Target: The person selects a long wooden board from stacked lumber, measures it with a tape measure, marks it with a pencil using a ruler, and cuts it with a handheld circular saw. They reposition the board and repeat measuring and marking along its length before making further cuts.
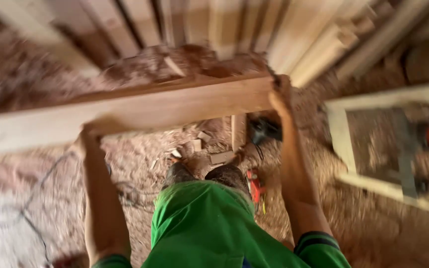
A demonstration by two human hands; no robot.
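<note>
Plank, long, pale reddish wood, held roughly level across the view at arm's height, running from the left edge to right of centre; blurred.

Left hand: under the plank's lower edge left of centre, fingers closed against the wood from below.

Right hand: wrapped around the plank's right end, thumb side toward the camera, gripping the end grain area.

Green garment: worn by the person, filling the lower centre; dark-banded sleeve cuffs on both arms.

Floor: covered in sawdust and shavings, with small wood offcuts lying below the plank near the person's feet.

Stacked lumber: pale boards and squared lengths leaning or piled behind the plank, upper right.

Red-handled tool: on the floor just right of the person's legs; kind cannot be told.

Dark tool: on the floor below the right hand.

Pale wooden frame: at right, open-centred, well apart from the plank.

Cable: dark, looping over the sawdust at lower left.
</note>
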